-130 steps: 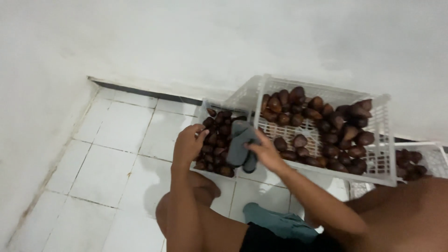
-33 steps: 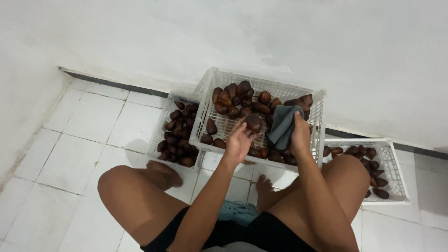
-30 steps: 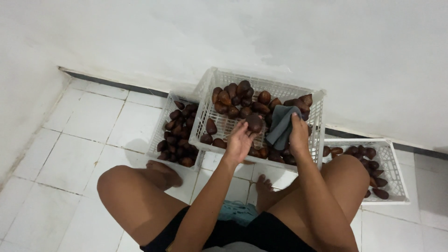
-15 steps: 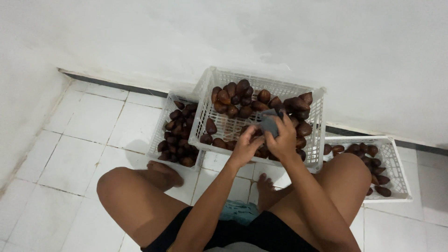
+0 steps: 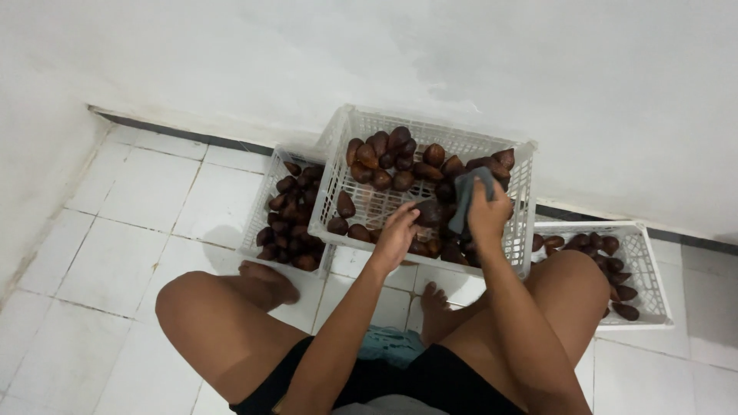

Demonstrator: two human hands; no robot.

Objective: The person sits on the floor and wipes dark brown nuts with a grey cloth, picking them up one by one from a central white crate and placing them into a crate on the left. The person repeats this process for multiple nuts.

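Hands: left hand (image 5: 396, 234) curled around one dark brown fruit (image 5: 427, 213) at frame centre; right hand (image 5: 487, 209) gripped a grey cloth (image 5: 467, 198) just right of it, both over the big crate.
Knees and feet: bare legs spread across the lower frame, feet on white tiles (image 5: 146, 200).
Big crate: white plastic crate (image 5: 430, 131) at centre, tilted, resting partly on the left crate.
Left crate: low white crate (image 5: 270, 186) of fruit, centre left.
Right crate: another (image 5: 646, 265) at right, partly filled.
Risk, crate: its propped seat looked unsteady; a push from the hands could have shifted it, spilling fruit.
Risk, fruit: a loose grip might have let it drop.
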